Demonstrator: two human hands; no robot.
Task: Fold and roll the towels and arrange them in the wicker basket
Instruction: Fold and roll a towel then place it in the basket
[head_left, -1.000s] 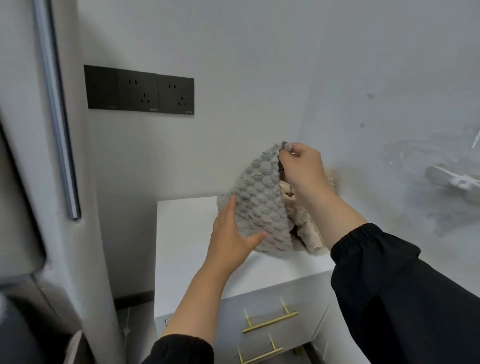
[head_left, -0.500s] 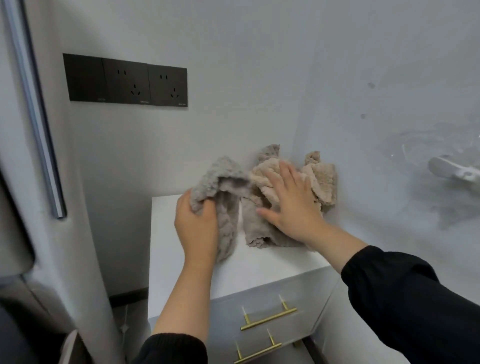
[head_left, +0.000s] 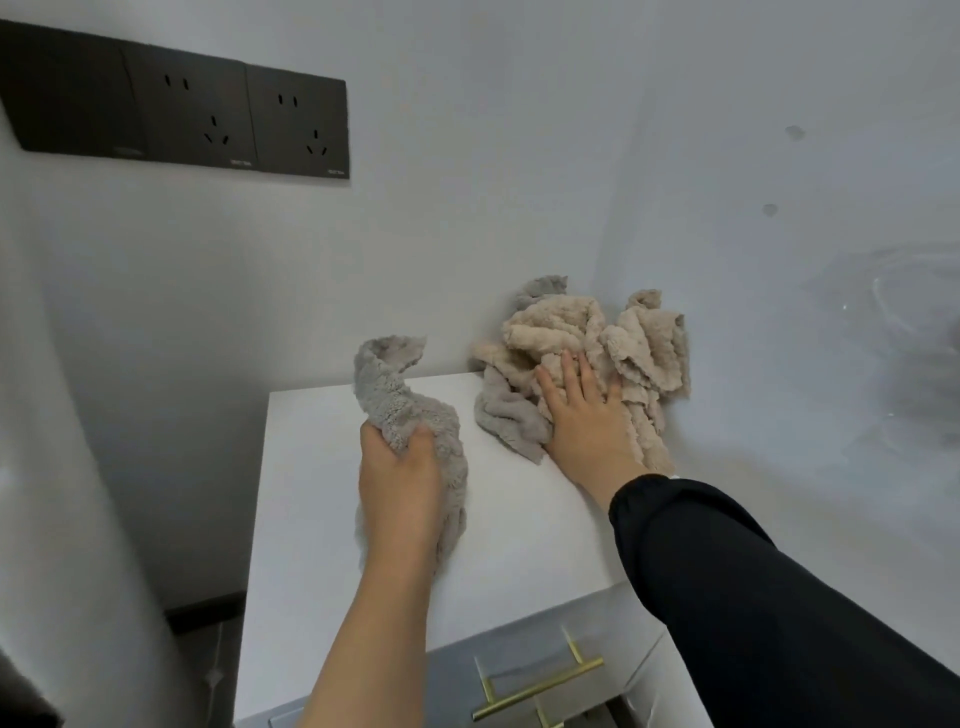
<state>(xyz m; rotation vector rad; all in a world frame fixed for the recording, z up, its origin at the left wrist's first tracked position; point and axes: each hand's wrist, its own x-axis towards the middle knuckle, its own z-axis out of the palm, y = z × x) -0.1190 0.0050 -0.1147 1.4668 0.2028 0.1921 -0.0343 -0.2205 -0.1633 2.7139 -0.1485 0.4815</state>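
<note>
Below the dark socket panel (head_left: 176, 104) at upper left, my left hand (head_left: 400, 478) at frame centre curls its fingers tight round a grey towel (head_left: 395, 395) over the white cabinet top (head_left: 311, 467), and to its right my right hand (head_left: 587, 415) presses flat, fingers straight, on the crumpled towel pile (head_left: 571, 327) against the wall.

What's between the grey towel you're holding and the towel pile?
Only a bare strip of the white cabinet top separates the grey towel from the towel pile, in the head view.
</note>
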